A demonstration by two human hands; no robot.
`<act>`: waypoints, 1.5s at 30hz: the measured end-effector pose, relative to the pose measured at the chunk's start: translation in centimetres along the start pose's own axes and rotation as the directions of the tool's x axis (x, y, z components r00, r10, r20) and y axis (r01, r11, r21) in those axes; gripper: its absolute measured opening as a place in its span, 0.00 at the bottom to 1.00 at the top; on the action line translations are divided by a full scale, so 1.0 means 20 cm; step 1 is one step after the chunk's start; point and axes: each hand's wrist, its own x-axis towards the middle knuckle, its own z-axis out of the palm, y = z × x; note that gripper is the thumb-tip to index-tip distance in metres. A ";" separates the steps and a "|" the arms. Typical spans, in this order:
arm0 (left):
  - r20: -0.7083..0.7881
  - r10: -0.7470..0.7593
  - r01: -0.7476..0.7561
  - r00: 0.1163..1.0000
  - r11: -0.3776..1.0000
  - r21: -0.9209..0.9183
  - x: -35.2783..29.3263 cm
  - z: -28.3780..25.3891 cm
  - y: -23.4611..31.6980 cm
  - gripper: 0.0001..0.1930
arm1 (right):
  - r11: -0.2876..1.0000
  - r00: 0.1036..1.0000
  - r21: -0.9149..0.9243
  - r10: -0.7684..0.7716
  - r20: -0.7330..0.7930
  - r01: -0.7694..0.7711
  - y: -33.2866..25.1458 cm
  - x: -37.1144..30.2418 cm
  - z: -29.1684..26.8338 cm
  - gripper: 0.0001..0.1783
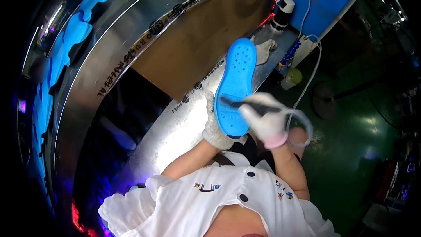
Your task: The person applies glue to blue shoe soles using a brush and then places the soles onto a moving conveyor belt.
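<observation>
A bright blue shoe sole, dotted with small holes toward its far end, is held up in front of me. My left hand, in a whitish knit glove, is closed around its near left edge. In my right hand, gloved in white with a pink cuff, is a dark pen-like tool, its tip at or just over the sole's surface. Motion blurs this hand, so contact cannot be made out. A clear looped tube hangs beside the right wrist.
A metal worktop lies under my left arm, with a brown cardboard sheet beyond. Past the sole are a pale glove, a black-and-white bottle and a green-topped jar. Several blue pieces line the far left. A white cable hangs right.
</observation>
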 end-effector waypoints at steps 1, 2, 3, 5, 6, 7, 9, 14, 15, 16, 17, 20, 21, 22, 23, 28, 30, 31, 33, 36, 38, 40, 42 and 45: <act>0.092 -0.064 0.063 0.994 0.998 0.014 0.01 0.01 -0.01 0.51 | 0.981 0.979 0.088 0.181 -0.090 -0.174 0.00 0.02 -0.03 0.08; 0.175 -0.125 0.122 0.976 0.992 0.032 0.01 0.02 -0.03 0.53 | 0.985 0.973 -0.071 0.144 -0.179 -0.158 0.09 0.02 -0.03 0.06; 0.092 -0.013 0.018 0.996 0.998 -0.053 0.04 -0.02 -0.05 0.54 | 0.977 0.996 -0.208 -0.063 -0.058 0.050 0.07 0.01 -0.03 0.08; 0.017 0.058 -0.056 0.998 0.995 -0.088 0.07 -0.02 -0.05 0.54 | 0.795 0.883 -0.384 -0.413 0.225 0.470 -0.01 -0.05 -0.01 0.10; 0.034 0.024 -0.023 0.999 0.999 -0.047 0.06 0.03 -0.05 0.53 | 0.753 0.841 -0.376 -0.472 0.263 0.540 -0.02 -0.10 0.02 0.11; 0.050 -0.008 0.008 0.999 1.000 -0.005 0.04 0.08 -0.05 0.53 | 0.795 0.849 -0.313 -0.439 0.294 0.520 -0.04 -0.12 0.02 0.10; -0.030 0.025 -0.020 0.999 0.986 0.167 0.05 0.04 -0.02 0.53 | 0.987 0.980 -0.041 -0.148 0.136 0.155 -0.04 -0.09 -0.02 0.07; -0.019 0.066 -0.068 0.998 0.992 -0.105 0.09 0.00 0.00 0.52 | 0.805 0.862 -0.312 -0.451 0.231 0.504 0.01 -0.10 -0.05 0.11; 0.075 0.015 -0.012 0.997 0.999 -0.043 0.09 0.01 0.03 0.51 | 0.795 0.840 -0.283 -0.473 0.266 0.537 -0.02 -0.15 -0.01 0.12; 0.166 -0.042 0.038 0.985 0.999 0.022 0.10 0.02 0.04 0.50 | 0.826 0.856 -0.253 -0.438 0.274 0.504 -0.06 -0.16 -0.02 0.12; 0.135 -0.021 0.019 0.991 1.000 0.017 0.11 0.05 0.05 0.51 | 0.855 0.870 -0.223 -0.403 0.283 0.468 -0.09 -0.16 -0.02 0.12; 0.049 0.047 -0.049 0.998 0.998 0.036 0.10 0.12 0.06 0.54 | 0.991 0.996 -0.107 -0.086 -0.020 0.084 0.01 -0.14 -0.05 0.12; 0.037 0.049 -0.050 0.998 0.998 0.031 0.10 0.13 0.08 0.53 | 0.962 0.985 -0.227 -0.165 -0.052 0.149 0.03 -0.10 -0.06 0.12; 0.027 0.051 -0.052 0.998 0.998 0.024 0.11 0.14 0.09 0.53 | 0.927 0.962 -0.261 -0.273 0.021 0.269 -0.01 -0.13 -0.04 0.12; 0.075 -0.010 0.008 0.997 0.999 0.032 0.11 0.15 0.11 0.53 | 0.802 0.880 -0.363 -0.433 0.194 0.474 -0.03 -0.15 -0.04 0.13; 0.057 -0.161 0.151 0.985 0.977 0.151 0.13 0.25 0.21 0.53 | 0.967 0.981 -0.185 -0.159 0.107 0.176 -0.10 -0.18 -0.06 0.11; 0.079 -0.216 0.205 0.973 0.971 0.123 0.16 0.31 0.23 0.52 | 0.827 0.919 -0.403 -0.366 0.143 0.392 -0.07 -0.08 -0.11 0.08; 0.017 -0.218 0.211 0.976 0.960 0.181 0.17 0.28 0.26 0.52 | 0.926 0.952 -0.224 -0.290 0.100 0.305 -0.04 -0.12 -0.09 0.09; -0.110 -0.210 0.234 0.971 0.928 0.292 0.20 0.22 0.31 0.51 | 0.756 0.815 -0.350 -0.404 0.416 0.554 -0.09 -0.18 -0.12 0.12; -0.209 -0.250 0.319 0.945 0.840 0.438 0.21 0.22 0.35 0.48 | 0.916 0.867 -0.140 -0.294 0.403 0.376 -0.14 -0.16 -0.11 0.13; -0.188 -0.256 0.317 0.948 0.757 0.571 0.25 0.14 0.37 0.45 | 0.888 0.875 -0.196 -0.332 0.352 0.416 -0.08 -0.09 -0.14 0.11; -0.231 -0.294 0.374 0.927 0.716 0.589 0.27 0.16 0.39 0.44 | 0.909 0.873 -0.168 -0.296 0.387 0.382 -0.07 -0.10 -0.12 0.12; -0.325 -0.330 0.461 0.886 0.698 0.548 0.27 0.18 0.40 0.40 | 0.783 0.740 -0.318 -0.252 0.624 0.535 -0.15 -0.17 -0.13 0.12; -0.369 -0.336 0.498 0.867 0.623 0.603 0.28 0.26 0.41 0.32 | 0.869 0.790 -0.168 -0.323 0.521 0.466 -0.16 -0.14 -0.14 0.12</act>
